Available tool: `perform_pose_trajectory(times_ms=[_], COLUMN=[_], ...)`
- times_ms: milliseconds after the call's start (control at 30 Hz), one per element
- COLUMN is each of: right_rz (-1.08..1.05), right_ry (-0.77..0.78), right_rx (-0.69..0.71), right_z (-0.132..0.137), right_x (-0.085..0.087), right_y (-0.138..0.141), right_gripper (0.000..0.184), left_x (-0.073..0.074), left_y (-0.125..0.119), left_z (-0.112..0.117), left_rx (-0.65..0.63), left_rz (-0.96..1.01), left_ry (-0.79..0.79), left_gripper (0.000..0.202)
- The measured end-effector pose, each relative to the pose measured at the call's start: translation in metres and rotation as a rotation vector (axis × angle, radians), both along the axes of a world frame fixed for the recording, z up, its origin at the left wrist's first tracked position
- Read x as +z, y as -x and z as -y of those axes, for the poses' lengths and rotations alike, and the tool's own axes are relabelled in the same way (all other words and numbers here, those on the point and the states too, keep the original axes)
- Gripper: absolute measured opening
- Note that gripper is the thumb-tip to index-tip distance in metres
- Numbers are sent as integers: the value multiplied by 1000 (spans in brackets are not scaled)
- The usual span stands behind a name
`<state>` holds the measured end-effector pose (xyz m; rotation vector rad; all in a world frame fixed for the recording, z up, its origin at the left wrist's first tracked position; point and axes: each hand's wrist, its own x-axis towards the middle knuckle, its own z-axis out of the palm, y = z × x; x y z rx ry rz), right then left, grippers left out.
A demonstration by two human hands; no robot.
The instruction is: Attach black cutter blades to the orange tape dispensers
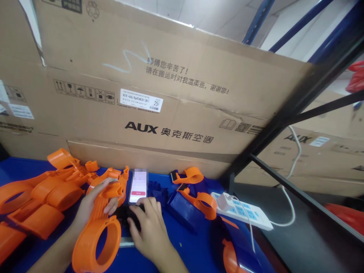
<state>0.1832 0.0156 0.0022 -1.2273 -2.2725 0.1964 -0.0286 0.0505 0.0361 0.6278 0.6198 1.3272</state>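
An orange plastic tape dispenser rests in my left hand, its fingers wrapped round the ribbed handle and the big ring pointing down toward me. My right hand is just below a lit phone, with its fingers curled over a cluster of small black parts. Its thumb and index finger are at those black parts; what sits between the fingertips is too dark to make out. Beyond my left hand, more orange dispenser bodies lie heaped on the blue tabletop.
Blue plastic pieces and two orange dispensers with dark ends lie right of the phone. A white power strip with a plugged-in charger and cables is farther right. Behind stands a large cardboard box, beside a dark metal rack post.
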Motion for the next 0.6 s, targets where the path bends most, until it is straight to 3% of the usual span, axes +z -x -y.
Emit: perform_pose_trajectory(times_ms=[300,500,600], right_rz=[-29,-445,-604], right_ry=[-22,-10,41], right_rx=[21,7,44], right_z=[4,5,2], right_x=[4,20,25], right_y=[5,-8,-13], right_gripper=[31,29,31], left_x=[2,-18,-29], left_y=[4,-16,-31], left_z=[-1,1,10], left_rx=[11,30,-33], left_rz=[-35,-292,-483], left_ry=[-20,-24,-42], left_gripper=[24,33,38])
